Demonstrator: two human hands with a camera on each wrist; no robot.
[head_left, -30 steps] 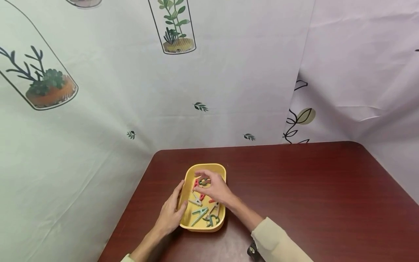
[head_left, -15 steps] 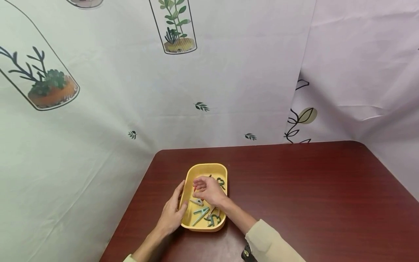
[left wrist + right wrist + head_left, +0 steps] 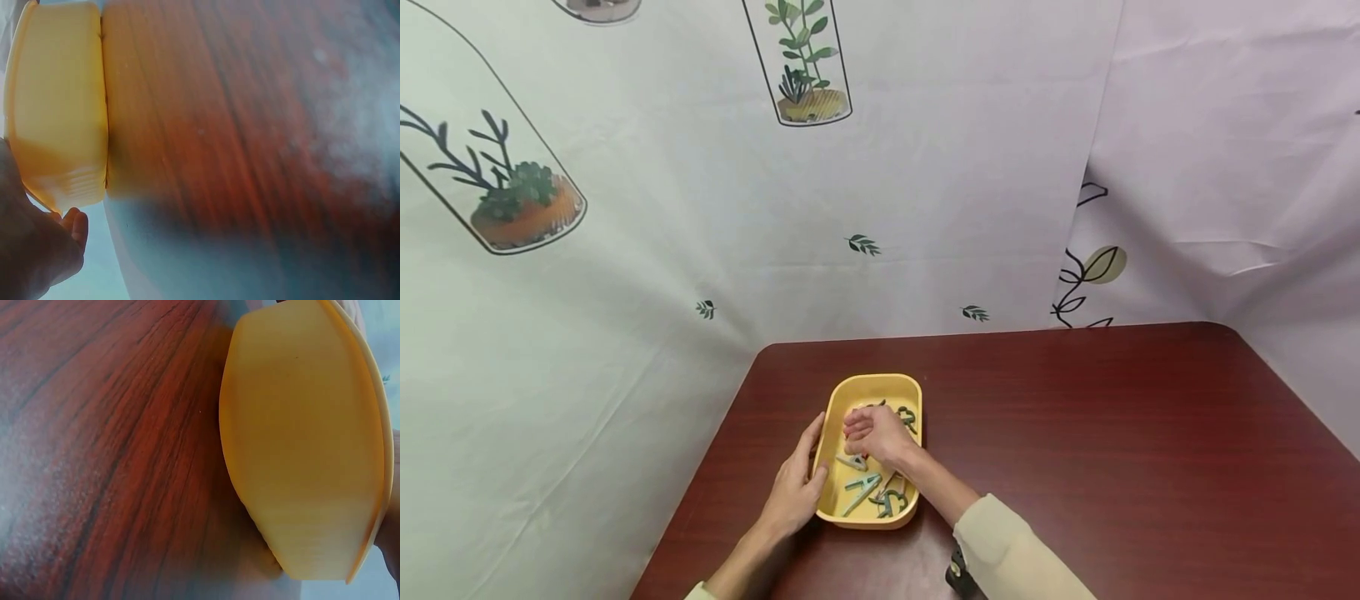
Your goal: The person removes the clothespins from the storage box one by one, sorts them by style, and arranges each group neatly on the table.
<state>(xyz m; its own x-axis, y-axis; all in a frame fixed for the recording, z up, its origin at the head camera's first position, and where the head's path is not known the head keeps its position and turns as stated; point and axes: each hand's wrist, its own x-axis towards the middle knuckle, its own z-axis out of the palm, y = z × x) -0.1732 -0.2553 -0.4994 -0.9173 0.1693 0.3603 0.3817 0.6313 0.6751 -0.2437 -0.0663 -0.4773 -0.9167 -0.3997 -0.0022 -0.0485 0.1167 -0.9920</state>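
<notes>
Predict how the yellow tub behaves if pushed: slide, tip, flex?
The yellow tub should slide rather than tip: it sits low and broad on the glossy table. Likely stiff; its walls show no obvious bend beside the left hand. The scattered clips inside may shift.

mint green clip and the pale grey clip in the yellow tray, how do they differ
Colour: the mint green clip is a soft green, while the pale grey clip is greyish white.
Size: the mint green clip looks longer in the head view than the pale grey clip.
Place: the mint green clip lies closer to the person than the pale grey clip.
Both lie inside the yellow tray.
</notes>
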